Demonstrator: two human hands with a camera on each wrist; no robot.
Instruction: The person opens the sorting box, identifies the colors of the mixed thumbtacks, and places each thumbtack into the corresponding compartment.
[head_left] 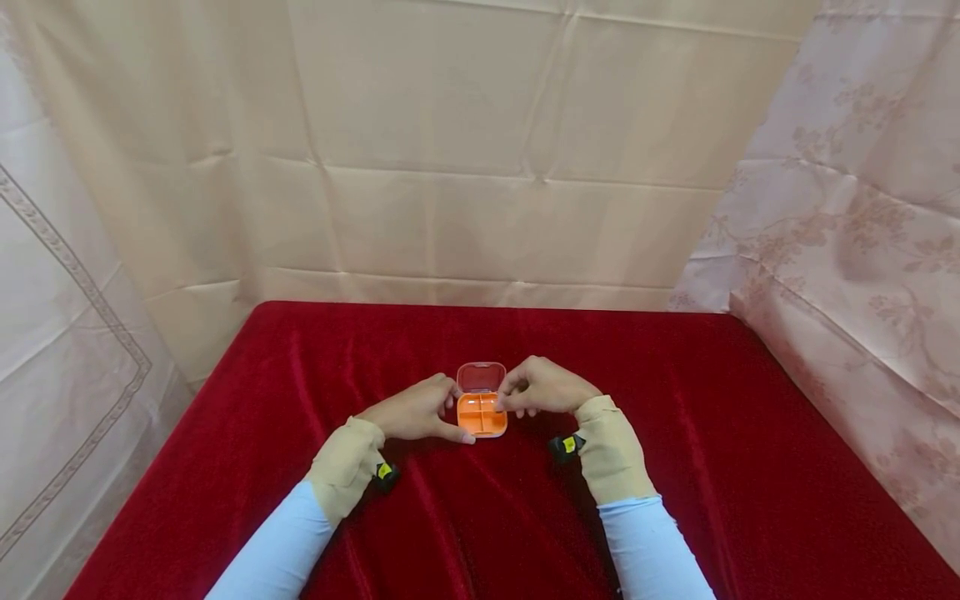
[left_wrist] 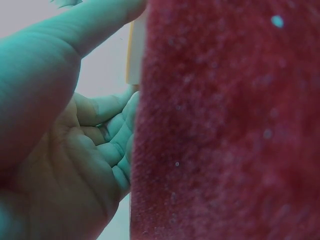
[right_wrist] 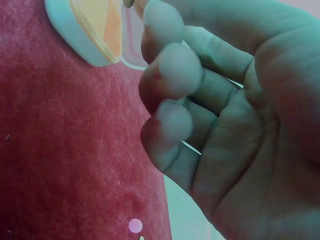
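An orange pill box [head_left: 471, 422] with four compartments lies on the red cloth, its clear lid [head_left: 482, 377] tipped back. My left hand [head_left: 416, 410] holds it from the left, thumb at the near corner and index finger at the far one. In the left wrist view, the box's side [left_wrist: 135, 55] shows between thumb and index finger. Over the box's right side, my right hand [head_left: 551, 386] has thumb and index fingertips together. A small dark piece [right_wrist: 128, 2] shows at those fingertips in the right wrist view, mostly cut off by the frame.
On the cloth by the right hand lies a round pink pill [right_wrist: 135, 225], with a pale bit [right_wrist: 142, 238] beside it. Red velvet [head_left: 675, 517] covers the table. Beige curtain [head_left: 450, 167] hangs behind, and patterned drapes [head_left: 862, 208] hang at the sides.
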